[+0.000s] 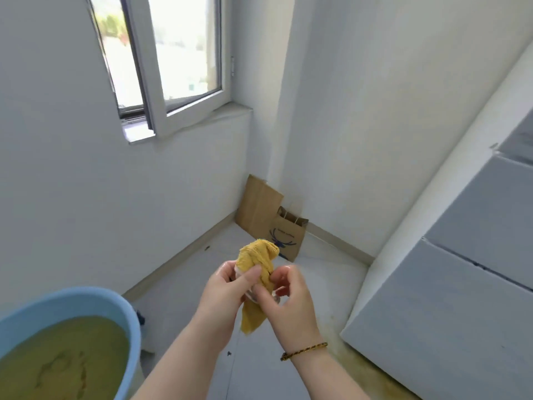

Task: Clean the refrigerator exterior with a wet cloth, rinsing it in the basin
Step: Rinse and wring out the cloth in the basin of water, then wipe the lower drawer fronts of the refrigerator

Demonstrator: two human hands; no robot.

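Note:
A wet yellow cloth (257, 256) is bunched up in the middle of the view, held in the air between both hands. My left hand (227, 290) grips its upper part, thumb across the fabric. My right hand (284, 298) pinches the cloth lower down; one end hangs below the hands. A thin stream of water runs down from the hanging end. The light blue basin (86, 298) sits at the lower left, filled with murky yellow-green water. The grey refrigerator (461, 284) stands at the right, its doors and side panel in view.
Two brown paper bags (259, 209) lean in the corner of the white walls ahead. A window (173, 62) stands ajar at the upper left above a sill. The floor is pale tile, with yellowish wet marks (360, 365) along the refrigerator's base.

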